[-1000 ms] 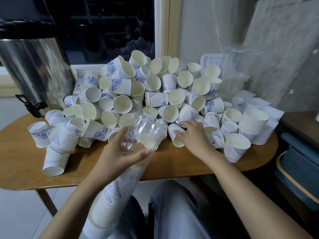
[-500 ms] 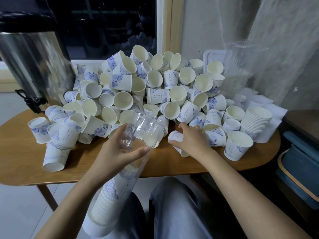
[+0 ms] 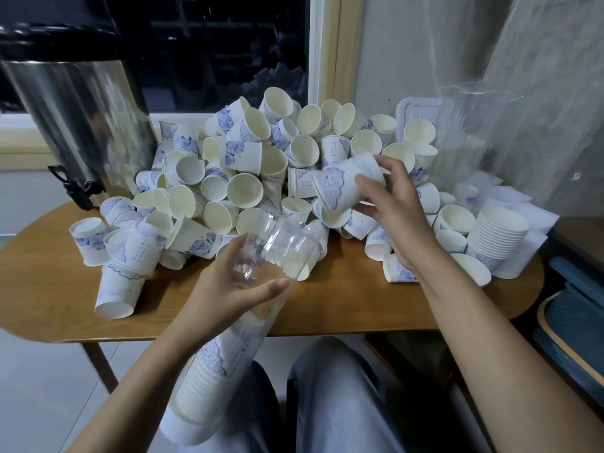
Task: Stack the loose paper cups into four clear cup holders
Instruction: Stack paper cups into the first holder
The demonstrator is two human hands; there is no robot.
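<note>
While the right hand (image 3: 395,217) pinches one paper cup (image 3: 340,191) above the pile (image 3: 245,188), the clear holder (image 3: 281,246) lies below and left of that grip, open mouth tilted up toward it. The left hand (image 3: 225,289) grips the holder just under the mouth.

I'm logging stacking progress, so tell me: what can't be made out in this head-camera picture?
Count of cups inside the ribbed clear plastic cup holder gripped by the left hand: rims too fine, head view.
Whether the blue-patterned white paper cup in the right hand is single or nested: motion blur.
Clear plastic shapes by the wall: see-through, blurred, number unclear.
Shiny steel urn: top cut by frame edge.
</note>
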